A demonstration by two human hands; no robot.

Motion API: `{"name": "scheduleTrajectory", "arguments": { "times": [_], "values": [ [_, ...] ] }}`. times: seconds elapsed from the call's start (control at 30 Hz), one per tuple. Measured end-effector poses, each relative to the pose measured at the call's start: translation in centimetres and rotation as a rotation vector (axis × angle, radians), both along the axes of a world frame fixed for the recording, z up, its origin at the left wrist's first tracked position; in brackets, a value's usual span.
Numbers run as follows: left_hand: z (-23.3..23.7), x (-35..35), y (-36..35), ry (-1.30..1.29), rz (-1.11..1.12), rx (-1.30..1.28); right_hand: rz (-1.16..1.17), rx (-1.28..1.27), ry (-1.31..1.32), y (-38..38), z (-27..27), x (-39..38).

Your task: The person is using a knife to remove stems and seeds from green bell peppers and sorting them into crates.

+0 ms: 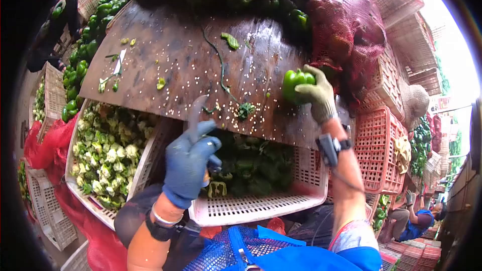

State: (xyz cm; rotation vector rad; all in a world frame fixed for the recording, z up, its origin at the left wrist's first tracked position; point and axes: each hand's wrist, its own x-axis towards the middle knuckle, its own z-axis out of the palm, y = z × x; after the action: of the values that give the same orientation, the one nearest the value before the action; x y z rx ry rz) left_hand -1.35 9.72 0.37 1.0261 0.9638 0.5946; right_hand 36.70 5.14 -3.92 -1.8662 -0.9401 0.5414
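My left hand [189, 165], in a blue glove, is closed around a knife [195, 116] whose short blade points up and away from me. It is over the near edge of the wooden board [175, 65]. On the right of the board, my right hand [321, 98], in a pale knit glove, grips a green bell pepper [292, 86] from its right side. Below the board's edge is a white plastic crate [261, 211] with green peppers in its shade. Pale seeds and a leafy green scrap [245, 111] lie between my hands.
A crate of pepper cores [113, 158] stands at my left. Red mesh sacks [346, 20] and loose green peppers line the board's far side. A red crate [377, 150] stands on the right. Farther right sits another person [419, 218] in blue.
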Motion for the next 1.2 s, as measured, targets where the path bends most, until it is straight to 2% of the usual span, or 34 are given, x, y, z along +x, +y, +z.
{"name": "scheduleTrajectory", "arguments": {
  "times": [0.1, 0.17, 0.2, 0.23, 0.3, 0.33, 0.4, 0.43, 0.53, 0.67, 0.73, 0.77, 0.83, 0.9, 0.93, 0.97, 1.03, 1.13, 1.2],
  "values": [
    [0.6, 1.5, -2.3, -0.053, -0.082, 0.072, 0.153, 0.288, 0.669, -4.0, 2.1, -8.8],
    [1.3, 2.4, -3.0, -0.167, -0.177, 0.016, 0.253, 0.336, 0.851, -5.5, 3.7, -12.9],
    [1.9, 2.6, -3.0, -0.201, -0.259, -0.019, 0.291, 0.311, 0.853, -6.0, 4.5, -14.4],
    [1.6, 2.8, -3.4, -0.228, -0.232, -0.026, 0.298, 0.27, 0.801, -6.5, 4.6, -15.4],
    [1.2, 3.6, -4.0, -0.298, -0.183, -0.038, 0.18, 0.216, 0.426, -7.3, 5.8, -17.2],
    [1.4, 3.6, -4.9, -0.318, -0.146, -0.07, 0.123, 0.203, 0.357, -7.9, 6.0, -17.8],
    [1.6, 3.6, -5.5, -0.271, -0.209, 0.003, -0.006, 0.178, 0.218, -9.2, 6.0, -18.6],
    [1.4, 3.7, -5.8, -0.246, -0.244, 0.038, -0.031, 0.208, 0.238, -9.6, 6.0, -18.5],
    [0.2, 4.0, -6.2, -0.175, -0.219, 0.572, -0.098, 0.289, 0.262, -10.2, 6.5, -18.5],
    [-1.1, 4.4, -6.8, 0.018, -0.271, 0.666, -0.117, 0.319, -0.006, -10.2, 7.6, -18.9],
    [-2.9, 4.3, -7.7, 0.091, -0.336, 0.688, -0.167, 0.394, 0.088, -9.7, 7.7, -18.8],
    [-5.3, 4.0, -8.9, 0.124, -0.357, 0.751, -0.185, 0.447, 0.126, -9.2, 8.0, -18.5],
    [-8.3, 3.0, -9.9, 0.162, -0.39, 0.853, -0.128, 0.628, 0.391, -8.3, 8.7, -17.9],
    [-0.1, 1.8, -6.4, -0.099, -0.407, 0.034, 0.064, 0.69, 0.605, -8.9, 10.7, -17.8],
    [0.8, 1.9, -5.7, -0.223, -0.331, 0.014, 0.138, 0.678, 0.729, -9.0, 11.5, -18.4],
    [1.7, 2.0, -5.0, -0.35, -0.262, -0.005, 0.217, 0.494, 0.744, -8.7, 10.0, -18.9],
    [0.9, 3.5, -4.8, -0.584, -0.151, 0.185, 0.195, 0.37, 0.58, -8.3, 8.4, -19.4],
    [0.3, 2.3, -4.7, -0.221, -0.184, 0.655, 0.142, 0.372, 0.894, -9.5, 8.8, -21.0],
    [-0.3, 2.4, -4.5, -0.239, -0.209, 0.672, 0.134, 0.425, 1.057, -10.6, 8.7, -21.2]
  ]
}}
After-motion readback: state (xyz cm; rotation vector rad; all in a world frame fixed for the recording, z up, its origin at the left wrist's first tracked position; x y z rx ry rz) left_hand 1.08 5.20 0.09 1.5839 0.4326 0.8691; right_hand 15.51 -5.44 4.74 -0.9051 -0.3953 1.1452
